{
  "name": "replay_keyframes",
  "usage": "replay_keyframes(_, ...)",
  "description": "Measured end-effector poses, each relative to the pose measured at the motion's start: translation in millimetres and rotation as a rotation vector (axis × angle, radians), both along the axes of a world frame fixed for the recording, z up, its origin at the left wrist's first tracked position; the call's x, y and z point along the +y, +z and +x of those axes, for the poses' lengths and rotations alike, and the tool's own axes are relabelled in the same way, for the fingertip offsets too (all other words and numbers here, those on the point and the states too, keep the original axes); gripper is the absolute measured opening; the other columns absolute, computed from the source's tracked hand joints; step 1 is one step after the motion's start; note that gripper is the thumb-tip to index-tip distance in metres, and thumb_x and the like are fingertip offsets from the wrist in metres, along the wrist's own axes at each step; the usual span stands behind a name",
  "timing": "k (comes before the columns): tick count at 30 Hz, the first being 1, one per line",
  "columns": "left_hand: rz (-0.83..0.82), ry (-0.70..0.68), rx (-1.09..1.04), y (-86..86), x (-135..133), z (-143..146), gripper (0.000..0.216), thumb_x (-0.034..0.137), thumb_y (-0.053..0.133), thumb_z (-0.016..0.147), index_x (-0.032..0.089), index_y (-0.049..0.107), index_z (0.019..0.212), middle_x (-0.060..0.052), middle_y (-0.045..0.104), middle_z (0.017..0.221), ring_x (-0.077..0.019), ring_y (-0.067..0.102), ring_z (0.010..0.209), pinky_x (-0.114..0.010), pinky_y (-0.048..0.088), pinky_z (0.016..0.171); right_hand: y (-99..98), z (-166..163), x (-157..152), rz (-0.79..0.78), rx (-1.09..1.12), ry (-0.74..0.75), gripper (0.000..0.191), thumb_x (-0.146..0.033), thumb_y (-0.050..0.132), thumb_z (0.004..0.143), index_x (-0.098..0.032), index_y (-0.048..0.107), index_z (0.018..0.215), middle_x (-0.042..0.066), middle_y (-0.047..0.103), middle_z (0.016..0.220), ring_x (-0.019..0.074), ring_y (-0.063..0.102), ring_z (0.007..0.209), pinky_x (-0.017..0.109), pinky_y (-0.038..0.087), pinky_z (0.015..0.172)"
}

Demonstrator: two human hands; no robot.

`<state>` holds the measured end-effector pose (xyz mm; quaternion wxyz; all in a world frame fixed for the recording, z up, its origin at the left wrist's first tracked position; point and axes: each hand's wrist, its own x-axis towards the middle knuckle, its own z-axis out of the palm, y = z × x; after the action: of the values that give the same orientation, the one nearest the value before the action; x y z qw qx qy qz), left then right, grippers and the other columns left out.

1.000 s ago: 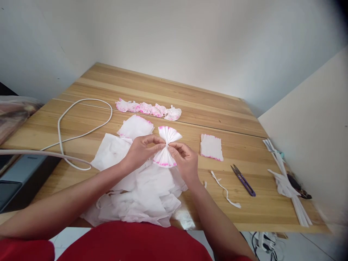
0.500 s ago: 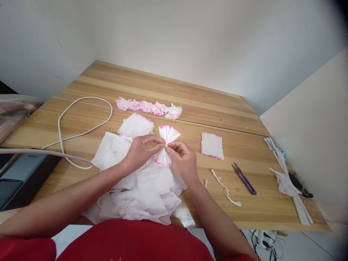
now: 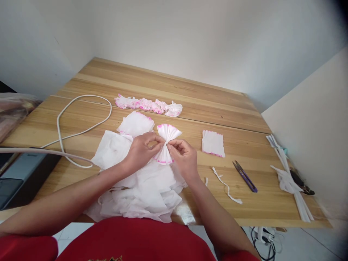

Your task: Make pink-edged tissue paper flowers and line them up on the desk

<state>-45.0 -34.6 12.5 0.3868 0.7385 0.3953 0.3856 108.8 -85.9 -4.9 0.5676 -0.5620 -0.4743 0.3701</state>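
Note:
Between both hands is a pleated white tissue paper bow [image 3: 167, 131] with pink edges, fanned out above and below its narrow middle. My left hand [image 3: 145, 148] pinches the gathered middle from the left, thumb and forefinger together. From the right, my right hand [image 3: 183, 154] pinches the same spot; whether a tie is wound there is too small to make out. Under the hands lies a heap of loose white tissue sheets [image 3: 146, 188]. A pink-edged tissue stack [image 3: 136, 123] lies just beyond it.
Crumpled pink-and-white paper flowers [image 3: 148, 104] lie in a row farther back. To the right are a square tissue stack [image 3: 213, 143], purple thread snips [image 3: 245, 177], a white strip [image 3: 227, 186] and a bundle of white strips [image 3: 288, 181]. A white cable [image 3: 58, 123] loops at left.
The bow's fans have spread slightly wider and turned a little between my fingers. Both hands keep their pinch at its middle. The view has shifted slightly.

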Motion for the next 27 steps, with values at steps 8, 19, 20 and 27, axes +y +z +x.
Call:
replay_keyframes(8, 0.021, -0.01, 0.011, -1.0, -0.2, -0.4, 0.011, 0.021, 0.058, 0.081, 0.017, 0.068, 0.077, -0.002, 0.069, 0.079, -0.0149, 0.062, 0.075, -0.025, 0.048, 0.071, 0.0, 1.6, 0.3, -0.019, 0.016, -0.008, 0.011, -0.03, 0.069, 0.077, -0.02, 0.067, 0.082, 0.001, 0.069, 0.081, 0.0141, 0.062, 0.074, 0.027, 0.05, 0.071)
replay_keyframes(19, 0.074, -0.023, 0.002, 0.0, -0.1, -0.7, 0.011, 0.02, 0.059, 0.082, 0.018, 0.069, 0.078, -0.002, 0.07, 0.078, -0.015, 0.063, 0.075, -0.025, 0.048, 0.073, 2.0, 3.2, 0.0, -0.048, 0.082, 0.007, 0.015, -0.034, 0.069, 0.078, -0.02, 0.069, 0.083, 0.001, 0.069, 0.078, 0.0134, 0.06, 0.071, 0.025, 0.047, 0.067)
replay_keyframes(20, 0.076, -0.021, -0.002, -0.1, 0.2, -0.8, 0.011, 0.02, 0.059, 0.082, 0.018, 0.069, 0.078, -0.002, 0.07, 0.078, -0.0151, 0.063, 0.075, -0.025, 0.048, 0.073, 3.1, 3.4, -0.4, -0.053, 0.079, 0.006, 0.016, -0.035, 0.067, 0.079, -0.02, 0.069, 0.084, 0.001, 0.069, 0.078, 0.0135, 0.06, 0.071, 0.025, 0.047, 0.066)
replay_keyframes(27, 0.042, -0.014, -0.022, -2.8, 3.1, -1.6, 0.012, 0.02, 0.058, 0.084, 0.017, 0.069, 0.08, -0.002, 0.069, 0.079, -0.0148, 0.062, 0.076, -0.026, 0.047, 0.074, 3.6, 5.8, -1.6, -0.042, 0.038, 0.031, 0.018, -0.034, 0.064, 0.083, -0.021, 0.073, 0.092, 0.002, 0.073, 0.086, 0.014, 0.062, 0.075, 0.025, 0.048, 0.068)
